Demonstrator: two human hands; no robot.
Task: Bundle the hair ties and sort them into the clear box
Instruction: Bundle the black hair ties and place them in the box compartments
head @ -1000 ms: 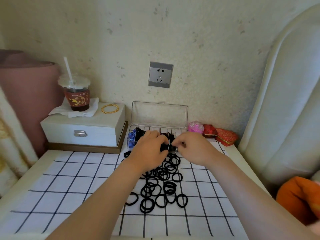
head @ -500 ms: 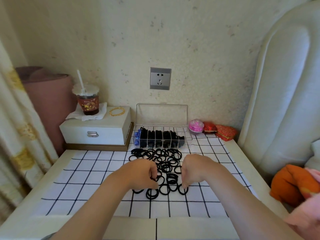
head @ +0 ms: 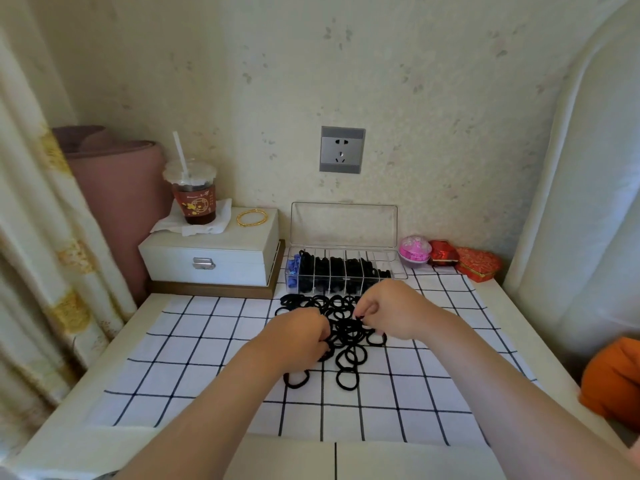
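white case [head: 207,258] with cup [head: 194,199] at back-left corner of table [head: 114,344]; clear box [head: 343,225], lid up, on back edge. black hair ties [head: 348,341] heaped mid-table: right hand [head: 391,311] pinches one, left hand [head: 298,336] curled into heap, grip unseen.

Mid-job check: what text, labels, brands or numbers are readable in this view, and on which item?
Cup label: a short line of pale print above a gold emblem, too blurred to read.
Wall socket: no markings legible.
Red heart-shaped box: gold pattern only, no readable words.
Clear box: no print visible.
Nothing else carries readable text.
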